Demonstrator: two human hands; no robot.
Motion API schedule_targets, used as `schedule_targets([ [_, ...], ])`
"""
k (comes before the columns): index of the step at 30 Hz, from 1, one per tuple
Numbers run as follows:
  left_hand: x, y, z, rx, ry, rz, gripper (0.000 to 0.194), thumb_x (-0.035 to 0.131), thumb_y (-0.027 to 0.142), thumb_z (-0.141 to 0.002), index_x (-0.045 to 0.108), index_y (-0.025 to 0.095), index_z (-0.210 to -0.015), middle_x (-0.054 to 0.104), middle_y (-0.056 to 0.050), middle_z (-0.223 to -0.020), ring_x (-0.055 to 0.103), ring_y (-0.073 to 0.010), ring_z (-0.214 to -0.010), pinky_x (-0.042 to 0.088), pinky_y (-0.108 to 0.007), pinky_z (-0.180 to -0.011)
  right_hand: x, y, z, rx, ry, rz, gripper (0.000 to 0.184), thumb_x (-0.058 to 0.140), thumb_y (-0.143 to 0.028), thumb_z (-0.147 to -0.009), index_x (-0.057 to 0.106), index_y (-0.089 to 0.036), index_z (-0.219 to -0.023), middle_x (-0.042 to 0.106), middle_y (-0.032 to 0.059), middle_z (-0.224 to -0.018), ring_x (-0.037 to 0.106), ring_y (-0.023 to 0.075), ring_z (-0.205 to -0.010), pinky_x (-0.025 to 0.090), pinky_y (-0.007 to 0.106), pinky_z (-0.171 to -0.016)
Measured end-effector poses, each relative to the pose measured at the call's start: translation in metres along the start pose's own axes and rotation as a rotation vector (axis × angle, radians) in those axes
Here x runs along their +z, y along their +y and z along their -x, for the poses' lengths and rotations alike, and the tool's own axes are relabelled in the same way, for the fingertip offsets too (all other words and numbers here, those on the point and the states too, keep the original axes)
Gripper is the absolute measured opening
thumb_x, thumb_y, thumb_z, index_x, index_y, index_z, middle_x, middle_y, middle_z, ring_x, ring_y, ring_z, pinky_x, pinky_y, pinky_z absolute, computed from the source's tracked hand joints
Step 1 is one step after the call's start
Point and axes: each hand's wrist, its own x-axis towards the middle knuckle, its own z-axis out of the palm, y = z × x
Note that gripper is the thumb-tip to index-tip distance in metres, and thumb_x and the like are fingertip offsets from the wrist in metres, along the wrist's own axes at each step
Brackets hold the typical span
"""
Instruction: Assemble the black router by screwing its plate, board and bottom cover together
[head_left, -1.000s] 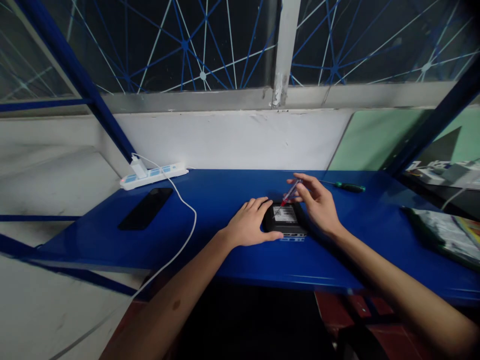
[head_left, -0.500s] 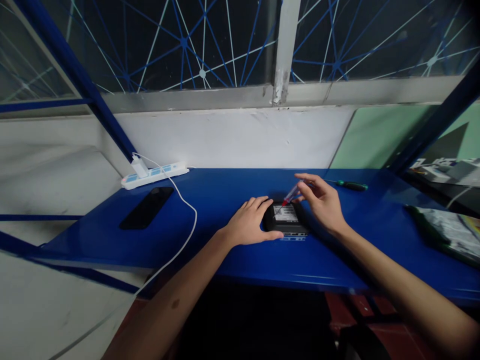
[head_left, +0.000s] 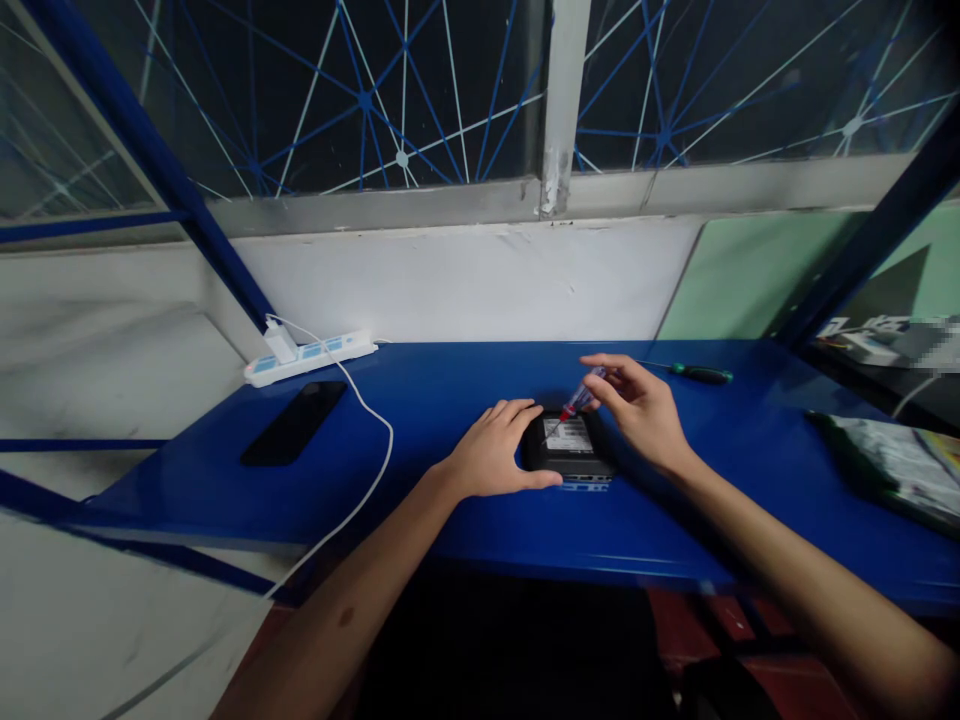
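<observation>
A small black box point(head_left: 576, 466) with a white label on top and ports along its near side lies on the blue table. My left hand point(head_left: 499, 450) holds it from the left, fingers at its far corner and thumb along the near edge. In the fingers of my right hand point(head_left: 637, 405) is a screwdriver point(head_left: 575, 402) with a clear purplish handle and a red collar. It slants down to the left, its thin shaft reaching the left part of the labelled face. Exactly what the tip touches is too small to tell.
A green-and-black screwdriver point(head_left: 701, 374) lies beyond my right hand. To the left are a black phone point(head_left: 294, 424), a white power strip point(head_left: 311, 357) and a white cable point(head_left: 386, 450) crossing the table edge. A plastic bag point(head_left: 892, 465) sits at the right.
The view has shifted slightly. Both hands keep their hold, and the screwdriver stays on the box with its handle tilted slightly differently in my right fingers.
</observation>
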Motion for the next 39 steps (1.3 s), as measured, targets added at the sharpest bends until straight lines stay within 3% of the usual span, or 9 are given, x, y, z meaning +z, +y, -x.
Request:
schedule_targets([
  [7, 0.0, -0.0001, -0.0002, -0.005, -0.008, -0.004, 0.102, 0.059, 0.083, -0.074, 0.038, 0.018, -0.15, 0.039, -0.015, -0.157, 0.035, -0.0383, -0.144, 0.029, -0.058, -0.12, -0.0012, 0.0007, 0.0008, 0.041, -0.047, -0.056, 0.038, 0.057, -0.041, -0.094, 0.065, -0.027, -0.129, 0.069, 0.0071, -0.125, 0.071, 0.0205, -0.094, 0.064, 0.04, -0.078],
  [11, -0.0011, 0.0009, 0.0003, -0.006, -0.011, -0.004, 0.102, 0.059, 0.082, -0.074, 0.037, 0.018, -0.151, 0.039, -0.015, -0.157, 0.036, -0.0381, -0.144, 0.029, -0.058, -0.119, -0.0002, 0.0049, -0.0007, 0.027, -0.025, -0.053, 0.039, 0.063, -0.04, -0.091, 0.063, -0.025, -0.126, 0.071, 0.0064, -0.107, 0.07, 0.0187, -0.086, 0.064, 0.038, -0.074],
  [15, -0.0008, 0.0006, 0.0011, -0.011, -0.016, 0.0, 0.102, 0.059, 0.082, -0.074, 0.037, 0.018, -0.151, 0.038, -0.015, -0.157, 0.035, -0.0382, -0.144, 0.029, -0.057, -0.119, 0.0005, 0.0025, -0.0011, 0.006, 0.016, -0.01, 0.029, 0.07, -0.039, -0.085, 0.066, -0.023, -0.108, 0.066, 0.0002, -0.081, 0.066, 0.0146, -0.069, 0.062, 0.032, -0.064],
  [18, 0.0002, -0.0003, 0.0011, -0.012, -0.015, 0.0, 0.103, 0.058, 0.083, -0.074, 0.037, 0.019, -0.151, 0.037, -0.015, -0.158, 0.036, -0.0385, -0.144, 0.029, -0.058, -0.119, 0.0003, -0.0011, -0.0003, 0.014, 0.017, 0.003, 0.026, 0.068, -0.042, -0.087, 0.068, -0.022, -0.103, 0.069, 0.0018, -0.087, 0.067, 0.0138, -0.068, 0.062, 0.031, -0.064],
  [23, 0.0004, -0.0003, 0.001, -0.005, -0.016, 0.003, 0.103, 0.057, 0.084, -0.075, 0.036, 0.02, -0.152, 0.036, -0.015, -0.159, 0.035, -0.0378, -0.145, 0.027, -0.058, -0.12, -0.0004, -0.0032, 0.0013, 0.049, -0.027, -0.017, 0.034, 0.059, -0.045, -0.093, 0.066, -0.024, -0.119, 0.072, 0.006, -0.112, 0.07, 0.0158, -0.081, 0.063, 0.034, -0.072],
  [30, -0.0013, 0.0021, 0.0018, -0.006, -0.015, 0.004, 0.102, 0.059, 0.082, -0.075, 0.036, 0.018, -0.152, 0.037, -0.015, -0.158, 0.034, -0.0372, -0.145, 0.026, -0.056, -0.121, -0.0015, 0.0018, 0.0009, 0.052, -0.055, -0.056, 0.037, 0.054, -0.042, -0.096, 0.064, -0.024, -0.127, 0.072, 0.0071, -0.118, 0.071, 0.0178, -0.087, 0.064, 0.038, -0.076],
  [34, -0.0004, 0.0012, 0.0018, -0.012, -0.01, 0.008, 0.102, 0.058, 0.084, -0.074, 0.036, 0.021, -0.152, 0.037, -0.014, -0.158, 0.034, -0.0381, -0.145, 0.028, -0.057, -0.12, -0.0015, 0.0027, 0.0003, 0.041, -0.042, -0.03, 0.038, 0.056, -0.042, -0.095, 0.063, -0.024, -0.128, 0.071, 0.0065, -0.111, 0.07, 0.0177, -0.087, 0.064, 0.036, -0.074],
  [39, 0.0007, -0.0006, 0.0017, -0.006, -0.017, 0.005, 0.104, 0.056, 0.086, -0.074, 0.035, 0.02, -0.152, 0.036, -0.014, -0.159, 0.034, -0.0386, -0.145, 0.027, -0.057, -0.12, -0.0019, -0.0001, 0.0, -0.006, -0.006, 0.034, 0.034, 0.066, -0.042, -0.089, 0.067, -0.024, -0.118, 0.068, 0.0013, -0.085, 0.066, 0.0143, -0.069, 0.06, 0.03, -0.063],
])
